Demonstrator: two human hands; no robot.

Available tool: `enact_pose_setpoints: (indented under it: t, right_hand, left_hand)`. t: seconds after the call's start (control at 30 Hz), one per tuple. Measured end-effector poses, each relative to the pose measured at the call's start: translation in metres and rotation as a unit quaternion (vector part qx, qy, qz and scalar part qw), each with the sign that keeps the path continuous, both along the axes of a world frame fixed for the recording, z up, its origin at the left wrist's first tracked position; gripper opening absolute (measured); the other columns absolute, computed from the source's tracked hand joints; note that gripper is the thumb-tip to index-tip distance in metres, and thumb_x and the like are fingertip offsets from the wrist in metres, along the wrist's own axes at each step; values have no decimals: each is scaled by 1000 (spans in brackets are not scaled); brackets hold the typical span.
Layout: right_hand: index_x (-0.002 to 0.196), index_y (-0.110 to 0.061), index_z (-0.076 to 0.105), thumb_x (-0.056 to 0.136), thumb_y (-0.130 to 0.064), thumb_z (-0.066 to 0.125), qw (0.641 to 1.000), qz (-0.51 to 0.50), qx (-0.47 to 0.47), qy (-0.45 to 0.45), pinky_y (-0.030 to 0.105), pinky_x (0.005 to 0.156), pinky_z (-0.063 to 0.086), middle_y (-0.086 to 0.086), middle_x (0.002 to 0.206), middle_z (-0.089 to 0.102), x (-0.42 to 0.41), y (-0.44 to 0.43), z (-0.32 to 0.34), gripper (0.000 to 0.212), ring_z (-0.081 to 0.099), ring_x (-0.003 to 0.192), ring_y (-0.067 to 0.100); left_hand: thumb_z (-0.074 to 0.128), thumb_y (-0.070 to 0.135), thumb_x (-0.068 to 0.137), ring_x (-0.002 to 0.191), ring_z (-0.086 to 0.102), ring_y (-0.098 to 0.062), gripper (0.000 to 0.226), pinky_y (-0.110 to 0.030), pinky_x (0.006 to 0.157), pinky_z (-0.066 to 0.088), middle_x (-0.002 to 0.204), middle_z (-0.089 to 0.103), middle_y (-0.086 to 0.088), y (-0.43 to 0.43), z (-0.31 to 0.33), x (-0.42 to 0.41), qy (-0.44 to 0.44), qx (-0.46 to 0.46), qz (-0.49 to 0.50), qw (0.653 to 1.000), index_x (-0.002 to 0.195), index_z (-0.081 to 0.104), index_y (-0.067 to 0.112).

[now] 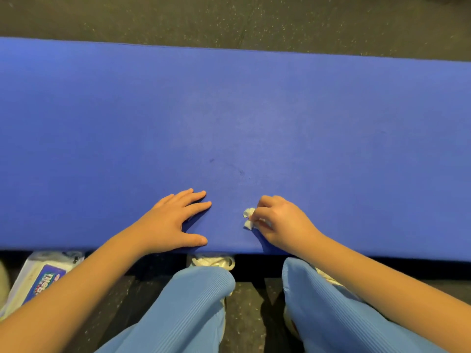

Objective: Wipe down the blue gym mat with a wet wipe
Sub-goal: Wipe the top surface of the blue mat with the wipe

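Observation:
The blue gym mat (pixel 254 118) stretches across the whole view, its near edge just in front of my knees. My left hand (pixel 175 220) lies flat on the mat near that edge, fingers spread, holding nothing. To its right, my right hand (pixel 280 222) is closed on a small crumpled white wet wipe (pixel 249 218), which pokes out past the fingers and rests on the mat. A few faint dark marks show on the mat just beyond both hands.
A pack of wet wipes (pixel 43 276) lies on the dark speckled floor (pixel 229 19) at the lower left, partly hidden by my left forearm. My knees in light blue trousers (pixel 198 301) and white shoes (pixel 211 261) sit against the mat's near edge.

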State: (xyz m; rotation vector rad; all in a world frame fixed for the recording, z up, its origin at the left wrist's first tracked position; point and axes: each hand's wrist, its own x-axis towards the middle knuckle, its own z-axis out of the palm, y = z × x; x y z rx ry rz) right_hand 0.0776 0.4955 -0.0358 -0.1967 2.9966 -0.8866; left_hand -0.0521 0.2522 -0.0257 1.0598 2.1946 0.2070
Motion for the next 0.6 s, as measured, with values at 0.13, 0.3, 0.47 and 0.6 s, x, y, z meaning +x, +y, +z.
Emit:
enact_pose_setpoints:
  t: [0.13, 0.3, 0.47, 0.6]
  right_hand:
    - [85, -19, 70, 83, -41, 54, 998, 51, 0, -31, 38, 56, 50, 0, 84, 57, 11, -9, 8, 27, 52, 68, 24]
    - [120, -18, 53, 67, -43, 74, 969, 145, 189, -67, 30, 65, 49, 0, 110, 52, 30, -9, 18, 62, 48, 89, 19]
    - [97, -13, 65, 59, -12, 71, 953, 100, 285, 38, 29, 49, 43, 2, 85, 58, 26, -12, 9, 38, 50, 66, 22]
    - [77, -15, 66, 42, -19, 81, 962, 72, 253, 67, 21, 40, 25, 0, 70, 56, 19, -2, 27, 38, 51, 56, 21]
  left_hand:
    - [37, 88, 59, 140, -19, 2, 104, -31, 117, -5, 150, -17, 28, -24, 1, 5, 34, -25, -59, 997, 146, 0, 47]
    - [56, 68, 72, 145, 15, -20, 96, -51, 109, 30, 159, 17, 4, -44, -11, 13, 187, 1, -113, 976, 152, 17, 33]
    - [33, 64, 86, 131, 35, -28, 82, -49, 95, 48, 148, 43, -6, -47, -18, 10, 269, 54, -139, 952, 154, 8, 25]
    - [7, 60, 98, 121, 54, -32, 68, -42, 88, 52, 138, 54, -7, -42, -10, -4, 285, 72, -174, 940, 152, 20, 21]
